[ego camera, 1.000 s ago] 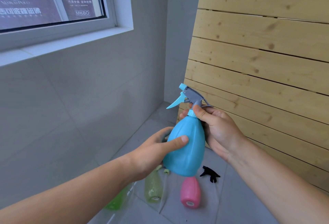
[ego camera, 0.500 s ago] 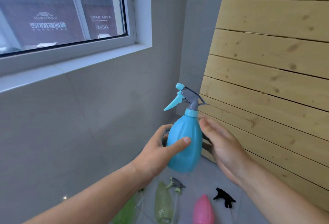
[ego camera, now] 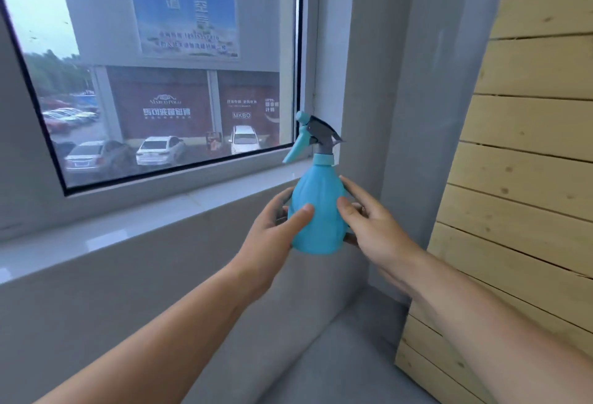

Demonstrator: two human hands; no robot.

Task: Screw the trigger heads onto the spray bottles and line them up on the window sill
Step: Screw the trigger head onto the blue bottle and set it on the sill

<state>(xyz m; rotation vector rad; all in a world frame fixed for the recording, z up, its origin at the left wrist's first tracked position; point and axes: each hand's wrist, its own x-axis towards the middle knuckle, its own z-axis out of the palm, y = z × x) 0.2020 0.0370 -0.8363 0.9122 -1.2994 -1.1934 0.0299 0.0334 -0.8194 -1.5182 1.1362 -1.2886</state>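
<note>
A blue spray bottle point(ego camera: 317, 211) with a grey and blue trigger head point(ego camera: 316, 137) on its neck is upright in the air, level with the right end of the white window sill point(ego camera: 134, 227). My left hand point(ego camera: 272, 233) grips its body from the left, thumb across the front. My right hand point(ego camera: 369, 227) holds the body from the right, thumb on the front and fingers round the side. The trigger points left toward the window. The other bottles are out of view.
A large window point(ego camera: 160, 82) with a grey frame sits above the sill. A grey wall corner point(ego camera: 401, 114) rises just right of the bottle. Pale wooden slats point(ego camera: 529, 179) lean at the right. Grey floor point(ego camera: 353, 355) shows below.
Both hands raised the blue bottle from low over the floor to sill height. My right hand left the neck for the body. The bottles on the floor dropped out of view.
</note>
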